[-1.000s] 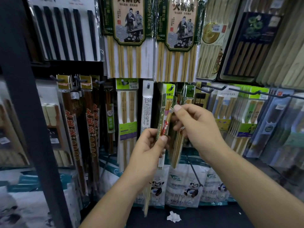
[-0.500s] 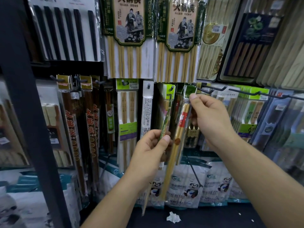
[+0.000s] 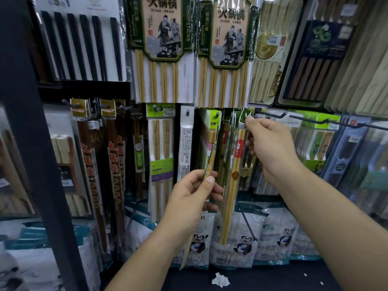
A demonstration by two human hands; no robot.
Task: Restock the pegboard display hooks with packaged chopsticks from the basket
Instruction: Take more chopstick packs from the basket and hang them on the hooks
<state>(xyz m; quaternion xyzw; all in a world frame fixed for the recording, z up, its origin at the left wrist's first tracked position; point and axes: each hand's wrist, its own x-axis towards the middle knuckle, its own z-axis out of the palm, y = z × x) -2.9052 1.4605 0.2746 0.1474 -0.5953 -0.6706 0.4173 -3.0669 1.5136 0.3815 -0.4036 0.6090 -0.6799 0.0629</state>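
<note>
**Q:** What do the hands hold?

**A:** The right hand [image 3: 270,148], raised, pinches the top of a glossy clear sleeve of pale round bamboo chopsticks with red bands [image 3: 235,164], just beside a thin black wire hook [image 3: 273,117]. The left hand [image 3: 195,194], lower, grips a slim flat orange-printed chopstick packet [image 3: 210,161] between thumb and curled fingers.

**Q:** And around them?

**A:** Shiny hanging chopstick packs [image 3: 161,80].
</note>
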